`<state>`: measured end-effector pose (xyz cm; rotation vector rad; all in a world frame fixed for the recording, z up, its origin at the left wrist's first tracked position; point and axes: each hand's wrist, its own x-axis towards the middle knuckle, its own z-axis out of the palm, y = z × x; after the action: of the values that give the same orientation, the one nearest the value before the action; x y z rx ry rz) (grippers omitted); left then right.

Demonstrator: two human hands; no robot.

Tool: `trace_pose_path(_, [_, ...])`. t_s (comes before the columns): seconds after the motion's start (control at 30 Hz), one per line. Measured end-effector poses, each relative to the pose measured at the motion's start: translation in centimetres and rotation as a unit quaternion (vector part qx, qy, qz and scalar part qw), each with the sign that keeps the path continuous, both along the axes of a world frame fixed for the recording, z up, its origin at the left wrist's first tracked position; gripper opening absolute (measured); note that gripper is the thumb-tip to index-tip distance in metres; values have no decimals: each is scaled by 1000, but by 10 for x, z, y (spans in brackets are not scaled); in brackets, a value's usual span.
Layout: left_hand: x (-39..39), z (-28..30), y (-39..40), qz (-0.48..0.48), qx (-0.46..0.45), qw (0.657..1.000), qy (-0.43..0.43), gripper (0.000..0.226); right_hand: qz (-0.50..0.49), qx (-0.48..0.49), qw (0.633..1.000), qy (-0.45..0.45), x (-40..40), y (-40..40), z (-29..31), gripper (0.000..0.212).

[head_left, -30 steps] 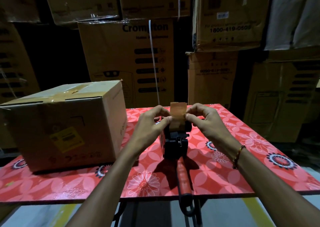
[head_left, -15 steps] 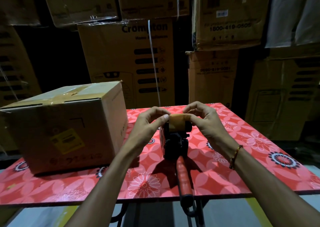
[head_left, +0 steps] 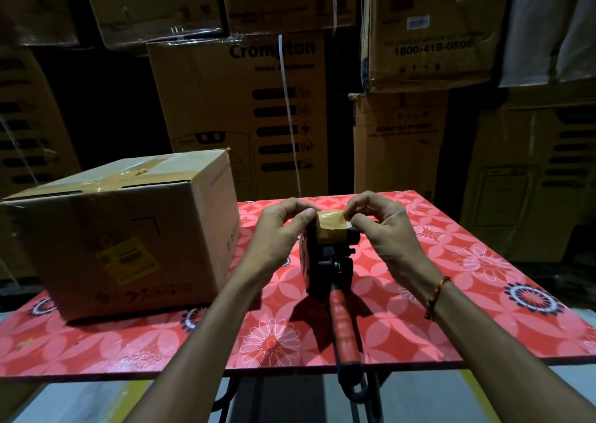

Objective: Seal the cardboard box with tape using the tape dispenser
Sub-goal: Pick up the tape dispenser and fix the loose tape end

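Observation:
A black tape dispenser (head_left: 325,261) with a red handle (head_left: 344,329) lies on the red flowered table (head_left: 451,309), handle pointing toward me over the front edge. A strip of brown tape (head_left: 332,230) is folded down over its front end. My left hand (head_left: 277,232) pinches the tape's left edge with thumb and fingers. My right hand (head_left: 383,225) pinches the right edge. The cardboard box (head_left: 129,229) stands on the table's left part, its top flaps closed with old brown tape across them.
Tall stacks of large cardboard cartons (head_left: 238,106) form a wall right behind the table. Grey floor with a yellow line (head_left: 129,393) shows below the table's front edge. The table's right half is bare flowered surface.
The tape strip stood upright between my fingers a second ago; both hands have since pressed it down over the dispenser's front end. The box has not moved.

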<state>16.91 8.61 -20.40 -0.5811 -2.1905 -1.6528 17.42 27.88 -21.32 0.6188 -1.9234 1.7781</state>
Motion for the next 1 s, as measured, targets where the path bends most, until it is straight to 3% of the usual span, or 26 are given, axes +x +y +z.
trace_pose_path(0.53, [-5,2,2,-8,-4,999,-44,44,-3,4,1000,18,1,-5,0,28])
trace_pose_path(0.8, [-8,12,11,-78,-1,991,-110,17,-10,-33,999,16,0,-9,-4,30])
trace_pose_path(1.0, [-7,14,12,-90,4,987,-137,18,-4,-37,999,9,0,-7,-6,31])
